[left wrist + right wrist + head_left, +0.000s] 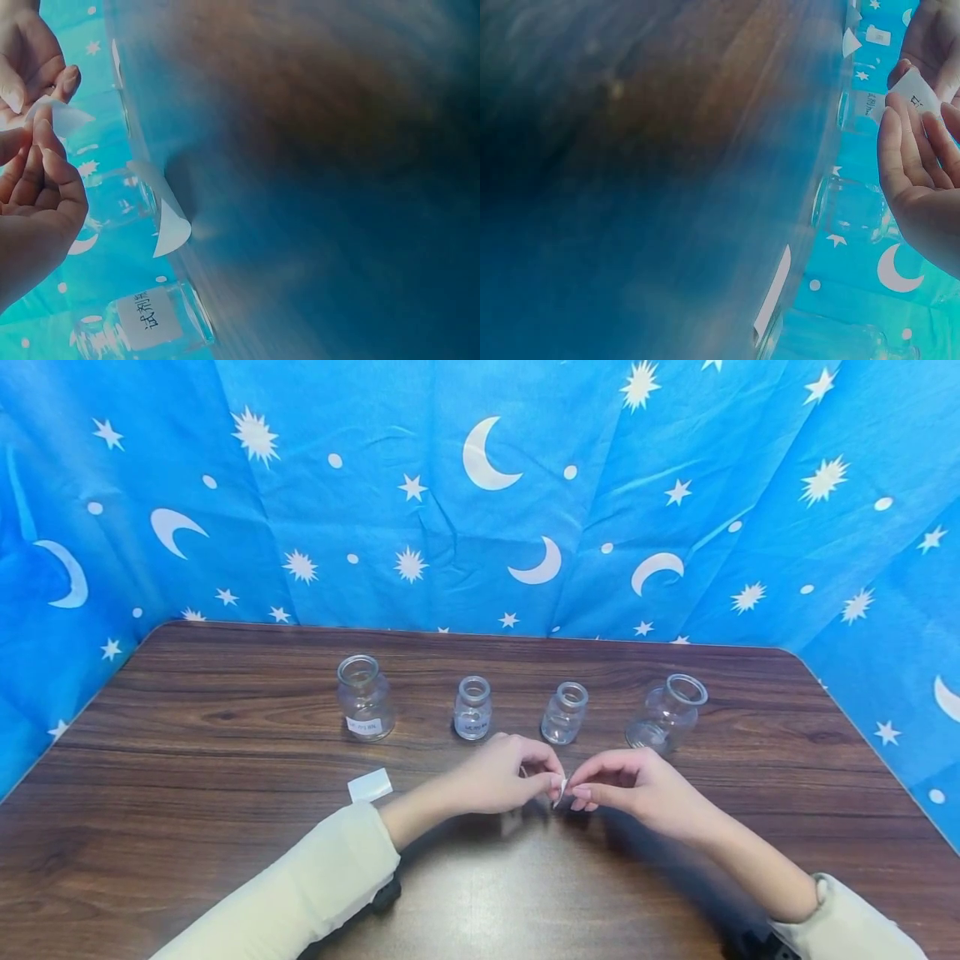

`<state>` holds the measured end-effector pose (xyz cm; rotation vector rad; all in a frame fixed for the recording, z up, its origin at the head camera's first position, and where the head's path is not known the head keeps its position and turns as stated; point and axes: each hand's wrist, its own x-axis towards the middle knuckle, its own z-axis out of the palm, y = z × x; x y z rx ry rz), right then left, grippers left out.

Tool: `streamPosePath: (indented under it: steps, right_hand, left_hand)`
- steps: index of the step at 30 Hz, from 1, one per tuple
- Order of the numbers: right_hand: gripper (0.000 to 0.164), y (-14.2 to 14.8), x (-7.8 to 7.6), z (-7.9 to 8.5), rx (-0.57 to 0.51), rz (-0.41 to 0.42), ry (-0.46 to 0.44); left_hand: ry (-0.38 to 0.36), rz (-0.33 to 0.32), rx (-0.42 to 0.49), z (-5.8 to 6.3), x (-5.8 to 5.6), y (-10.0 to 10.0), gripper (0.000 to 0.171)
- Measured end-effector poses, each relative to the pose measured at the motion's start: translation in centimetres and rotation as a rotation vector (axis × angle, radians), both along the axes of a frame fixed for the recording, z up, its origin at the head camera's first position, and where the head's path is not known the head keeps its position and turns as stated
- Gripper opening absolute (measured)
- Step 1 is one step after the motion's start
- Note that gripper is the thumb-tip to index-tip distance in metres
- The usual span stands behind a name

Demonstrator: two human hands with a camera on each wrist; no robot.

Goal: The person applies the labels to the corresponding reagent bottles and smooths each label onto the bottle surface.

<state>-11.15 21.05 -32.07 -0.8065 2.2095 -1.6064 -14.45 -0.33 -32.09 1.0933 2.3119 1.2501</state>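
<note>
In the head view, my left hand pinches a small white paper label above the table. Thumb and fingertips of my right hand pinch its right edge. The right wrist view shows dark writing on the label, held between both hands. Just behind the hands stand two small clear glass bottles; the left one bears a label. A wider bottle with a white label stands left, and another wide bottle stands right, without a visible label.
A loose white piece of paper lies on the dark wood table near the left sleeve; its end curls up in the left wrist view. Behind the table hangs a blue cloth with moons and stars. A white strip appears in the right wrist view.
</note>
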Motion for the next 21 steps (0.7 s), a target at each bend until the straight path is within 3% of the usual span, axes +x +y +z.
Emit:
streamPosePath:
  steps: [11, 21]
  right_hand:
    - [0.014, -0.38, -0.18, -0.23, -0.023, 0.02, 0.009]
    - [0.013, -0.21, -0.23, -0.33, -0.025, 0.02, 0.031]
  left_hand:
    - [-0.005, -0.002, -0.003, -0.06, 0.3, 0.32, 0.008]
    - [0.05, 0.017, -0.046, -0.14, 0.3, 0.51, 0.008]
